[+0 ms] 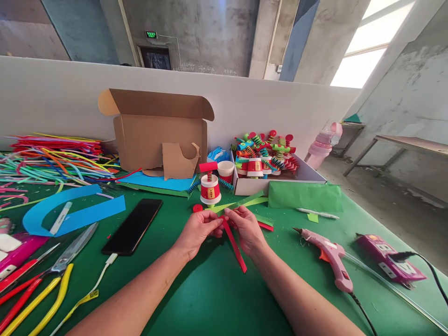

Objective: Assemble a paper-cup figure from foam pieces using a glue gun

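Note:
My left hand (203, 229) and my right hand (247, 229) meet fingertip to fingertip over the front of the table. Both are closed in a pinch at the upper end of a narrow red paper strip (235, 247), whose loose end hangs down between them. Fingers partly cover the pinched end. Just behind stands a paper-cup figure (210, 190) with a red tube on a coiled neck and blue folded-paper arms. A small red paper roll (198, 208) lies beside its base. Green paper strips (257, 199) stretch behind my right hand.
A white box (280, 186) holds several similar figures. The pink glue gun (329, 254) and power strip (392, 261) lie right. At left are a phone (133, 226), scissors (75, 247), a blue paper strip (94, 214) and pipe cleaners (52, 161). A cardboard box (157, 130) stands behind.

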A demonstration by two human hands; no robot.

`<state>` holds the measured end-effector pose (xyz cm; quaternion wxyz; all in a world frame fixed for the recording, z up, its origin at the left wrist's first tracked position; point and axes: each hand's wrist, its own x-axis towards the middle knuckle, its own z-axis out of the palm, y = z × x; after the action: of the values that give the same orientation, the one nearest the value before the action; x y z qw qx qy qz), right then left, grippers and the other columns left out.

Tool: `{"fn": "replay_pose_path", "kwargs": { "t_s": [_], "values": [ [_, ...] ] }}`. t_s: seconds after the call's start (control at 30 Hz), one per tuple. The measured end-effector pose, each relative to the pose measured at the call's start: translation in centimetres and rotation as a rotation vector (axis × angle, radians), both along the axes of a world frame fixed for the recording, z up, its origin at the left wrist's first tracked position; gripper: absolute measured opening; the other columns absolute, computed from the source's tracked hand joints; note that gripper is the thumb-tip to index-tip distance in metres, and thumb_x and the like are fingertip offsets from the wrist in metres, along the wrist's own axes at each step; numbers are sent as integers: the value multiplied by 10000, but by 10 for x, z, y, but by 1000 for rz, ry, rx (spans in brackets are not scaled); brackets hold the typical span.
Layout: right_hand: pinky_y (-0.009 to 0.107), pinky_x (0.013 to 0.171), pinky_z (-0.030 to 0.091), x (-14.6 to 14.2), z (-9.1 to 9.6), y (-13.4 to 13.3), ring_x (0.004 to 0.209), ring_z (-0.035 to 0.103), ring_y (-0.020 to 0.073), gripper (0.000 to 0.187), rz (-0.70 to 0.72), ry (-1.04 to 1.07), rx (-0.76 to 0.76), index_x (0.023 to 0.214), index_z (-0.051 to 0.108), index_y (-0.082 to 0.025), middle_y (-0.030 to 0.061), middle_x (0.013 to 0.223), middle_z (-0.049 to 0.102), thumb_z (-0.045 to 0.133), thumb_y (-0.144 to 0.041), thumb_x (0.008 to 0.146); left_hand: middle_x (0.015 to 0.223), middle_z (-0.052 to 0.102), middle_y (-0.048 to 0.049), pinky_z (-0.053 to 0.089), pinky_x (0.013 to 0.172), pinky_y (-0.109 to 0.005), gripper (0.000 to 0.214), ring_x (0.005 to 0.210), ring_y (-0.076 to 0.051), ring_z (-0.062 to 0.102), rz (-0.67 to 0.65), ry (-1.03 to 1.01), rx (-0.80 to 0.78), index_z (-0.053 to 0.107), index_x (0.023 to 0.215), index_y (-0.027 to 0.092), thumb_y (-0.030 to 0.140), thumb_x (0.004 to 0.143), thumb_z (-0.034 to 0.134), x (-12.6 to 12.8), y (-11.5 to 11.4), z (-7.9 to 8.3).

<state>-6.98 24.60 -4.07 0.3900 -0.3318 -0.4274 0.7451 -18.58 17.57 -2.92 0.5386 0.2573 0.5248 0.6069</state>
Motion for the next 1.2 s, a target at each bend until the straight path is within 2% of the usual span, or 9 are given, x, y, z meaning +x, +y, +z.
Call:
{"fn": "replay_pose_path", "kwargs": {
  "t_s": [0.23, 0.57, 0.8, 1.0, 1.2],
  "values": [
    [242, 542, 395, -2, 3, -3, 487, 558, 106, 449, 6, 34, -43, 610, 528, -189, -41, 540, 636, 904, -395, 477, 533, 656, 25, 480, 496, -193, 370, 474, -75, 579, -2, 14, -4, 629, 590, 144, 352, 482, 916, 1, 1, 0],
    [258, 540, 420, -2, -3, -2, 504, 571, 120, 464, 11, 37, -57, 652, 527, -199, -43, 576, 636, 903, -416, 487, 544, 648, 21, 486, 523, -215, 388, 482, -80, 578, -2, 30, -2, 615, 594, 141, 372, 476, 905, 1, 1, -2],
    [266, 625, 414, -1, 0, -1, 578, 559, 120, 412, -40, -6, 8, 639, 566, -196, -34, 596, 648, 889, -410, 498, 605, 635, 36, 399, 463, -207, 403, 490, -72, 510, 29, 115, 5, 630, 775, 153, 366, 526, 864, -5, 0, -2],
    [263, 615, 376, -2, 0, -3, 569, 536, 117, 406, -12, -25, 12, 614, 546, -200, -35, 573, 639, 881, -403, 507, 573, 595, 35, 383, 477, -216, 366, 503, -72, 473, 64, 232, 52, 614, 661, 149, 406, 522, 835, -6, 2, -3],
    [272, 615, 383, -2, 0, -2, 570, 542, 122, 426, 11, -40, 18, 632, 571, -194, -34, 595, 633, 890, -436, 487, 563, 599, 26, 384, 487, -225, 315, 490, -74, 468, 57, 197, 38, 639, 638, 147, 395, 528, 799, -6, 1, 1]
  ]
}}
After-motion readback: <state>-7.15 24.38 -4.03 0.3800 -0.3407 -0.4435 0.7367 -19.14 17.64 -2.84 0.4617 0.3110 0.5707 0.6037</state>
